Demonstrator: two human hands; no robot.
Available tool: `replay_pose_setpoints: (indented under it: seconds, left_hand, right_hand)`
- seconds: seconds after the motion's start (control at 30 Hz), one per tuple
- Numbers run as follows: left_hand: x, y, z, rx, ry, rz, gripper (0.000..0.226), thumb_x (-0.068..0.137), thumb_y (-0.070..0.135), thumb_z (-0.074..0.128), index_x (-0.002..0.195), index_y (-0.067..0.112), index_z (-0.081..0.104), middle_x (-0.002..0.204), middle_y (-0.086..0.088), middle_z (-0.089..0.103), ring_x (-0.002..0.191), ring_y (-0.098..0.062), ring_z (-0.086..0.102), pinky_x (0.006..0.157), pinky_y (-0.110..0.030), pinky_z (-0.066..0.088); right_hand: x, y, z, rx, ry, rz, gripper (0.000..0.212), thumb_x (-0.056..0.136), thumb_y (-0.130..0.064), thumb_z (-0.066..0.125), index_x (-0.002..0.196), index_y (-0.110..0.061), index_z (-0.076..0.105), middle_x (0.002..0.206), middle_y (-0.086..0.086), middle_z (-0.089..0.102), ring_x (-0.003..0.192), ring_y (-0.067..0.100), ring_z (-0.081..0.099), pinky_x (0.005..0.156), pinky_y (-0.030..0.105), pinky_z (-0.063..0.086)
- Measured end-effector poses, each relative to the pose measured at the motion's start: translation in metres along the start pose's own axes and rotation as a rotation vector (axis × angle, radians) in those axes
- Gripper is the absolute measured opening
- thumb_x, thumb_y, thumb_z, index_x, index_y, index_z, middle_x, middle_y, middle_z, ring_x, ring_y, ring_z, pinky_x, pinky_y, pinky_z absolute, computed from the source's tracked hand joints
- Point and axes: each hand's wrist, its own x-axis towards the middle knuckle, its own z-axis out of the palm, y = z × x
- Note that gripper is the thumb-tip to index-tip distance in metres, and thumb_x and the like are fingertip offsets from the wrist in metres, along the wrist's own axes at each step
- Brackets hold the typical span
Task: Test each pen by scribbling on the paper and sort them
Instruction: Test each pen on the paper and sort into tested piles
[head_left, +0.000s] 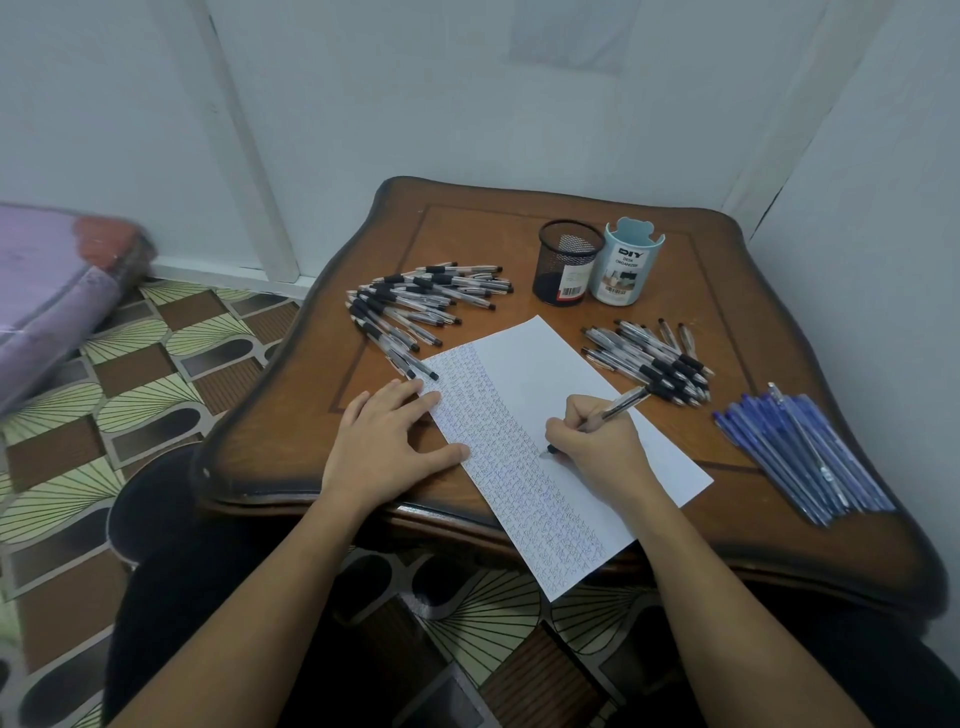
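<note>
Over scribbled white paper (535, 364), the right hand's grip (597, 441) clamps a clear plastic pen (618, 408). Its barrel points to the clear-pen pile (654, 364) right of the paper.

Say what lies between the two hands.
Head view: only the scribbled strip of the paper lies between the left hand and the right hand, which grips a pen.

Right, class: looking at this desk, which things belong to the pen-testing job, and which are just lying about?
In the job: paper, pressed by the left hand; pen in the right hand; left pen heap; right pen heap; blue pens.

Lying about: purple bundle on the floor; mesh cup and blue organizer, not in use now.
</note>
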Motion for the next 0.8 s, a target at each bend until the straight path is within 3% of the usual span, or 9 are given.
replay_pose_setpoints:
  seconds: [0.6,0.8]
  left_hand:
    - [-0.0002,-0.0002,0.0006,0.007,0.008,-0.003,0.103,0.06,0.096,0.021,0.143,0.039,0.042,0.155,0.015,0.03,0.145,-0.006,0.017,0.118,-0.036,0.001]
    - [0.0003,0.0002,0.0002,-0.004,0.01,-0.001,0.102,0.06,0.096,0.023,0.142,0.039,0.043,0.155,0.015,0.031,0.146,-0.007,0.017,0.118,-0.036,0.002]
  right_hand:
    - [0.0003,0.0026,-0.001,0.032,-0.019,0.007,0.05,0.084,-0.007,0.068,0.044,-0.027,0.045,0.051,-0.007,0.041,0.063,0.019,0.048,0.065,0.041,0.045]
    - [0.0024,0.0026,-0.001,0.034,-0.013,0.012,0.052,0.085,-0.006,0.067,0.043,-0.027,0.045,0.049,-0.009,0.04,0.057,0.013,0.044,0.063,0.038,0.043]
